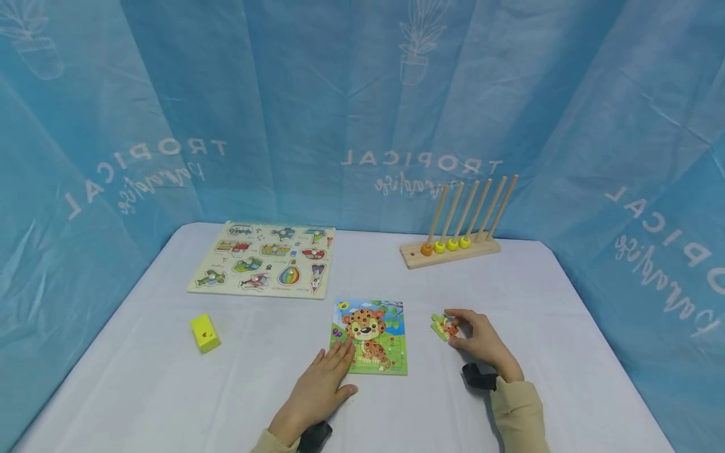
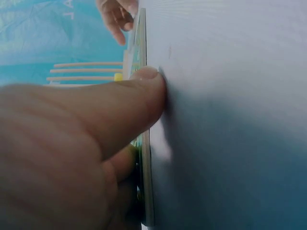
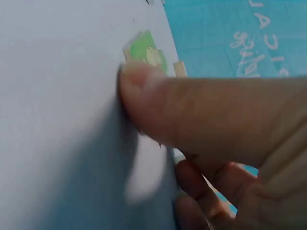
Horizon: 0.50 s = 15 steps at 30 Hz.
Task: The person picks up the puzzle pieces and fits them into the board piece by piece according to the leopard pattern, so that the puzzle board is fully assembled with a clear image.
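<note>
On the white table [image 1: 170,390], your left hand [image 1: 317,393] lies flat, fingers straight, on the leopard puzzle [image 1: 370,336]. Just right of it, your right hand [image 1: 478,343] seemingly pinches a loose puzzle piece [image 1: 443,327].

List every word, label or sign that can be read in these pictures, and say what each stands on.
"TROPICAL": white print, repeated on the blue backdrop, clearest behind the peg rack.
Script line beneath each "TROPICAL": too blurred to read.
Small labels on the vehicle puzzle board: too small to read.
Leopard puzzle, loose puzzle piece, yellow block: no readable text.
</note>
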Each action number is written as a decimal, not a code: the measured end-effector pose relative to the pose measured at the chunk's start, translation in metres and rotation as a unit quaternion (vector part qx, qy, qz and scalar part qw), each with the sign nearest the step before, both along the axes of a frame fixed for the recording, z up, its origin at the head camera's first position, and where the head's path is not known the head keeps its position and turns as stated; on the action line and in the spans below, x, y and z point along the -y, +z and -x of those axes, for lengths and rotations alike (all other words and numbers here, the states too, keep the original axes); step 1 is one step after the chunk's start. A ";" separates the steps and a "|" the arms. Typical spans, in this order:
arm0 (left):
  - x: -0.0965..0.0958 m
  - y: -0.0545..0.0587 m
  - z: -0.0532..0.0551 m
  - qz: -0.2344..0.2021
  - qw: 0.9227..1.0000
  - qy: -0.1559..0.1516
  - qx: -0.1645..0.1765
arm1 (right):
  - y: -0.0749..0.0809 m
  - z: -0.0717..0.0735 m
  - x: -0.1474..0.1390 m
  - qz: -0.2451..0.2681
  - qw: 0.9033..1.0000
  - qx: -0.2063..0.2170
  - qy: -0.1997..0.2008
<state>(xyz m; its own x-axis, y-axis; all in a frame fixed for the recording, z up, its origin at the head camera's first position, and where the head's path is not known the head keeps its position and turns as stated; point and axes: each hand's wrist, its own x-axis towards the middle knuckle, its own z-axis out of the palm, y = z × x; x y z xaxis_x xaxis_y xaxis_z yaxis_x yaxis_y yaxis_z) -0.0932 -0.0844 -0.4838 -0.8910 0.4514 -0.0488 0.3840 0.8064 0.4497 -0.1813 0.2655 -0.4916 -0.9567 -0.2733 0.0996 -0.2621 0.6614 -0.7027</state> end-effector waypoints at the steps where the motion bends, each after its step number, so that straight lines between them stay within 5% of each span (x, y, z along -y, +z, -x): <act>1: 0.000 0.000 0.000 0.000 1.000 0.000 0.002 | 0.000 0.000 0.002 0.002 1.000 0.003 -0.009; 9: 0.000 0.001 -0.001 0.001 1.000 0.001 0.002 | -0.002 0.004 0.014 0.089 0.991 0.066 -0.079; 15: 0.000 0.001 -0.001 0.002 1.000 0.002 0.004 | 0.005 0.001 0.035 0.175 0.977 0.116 -0.041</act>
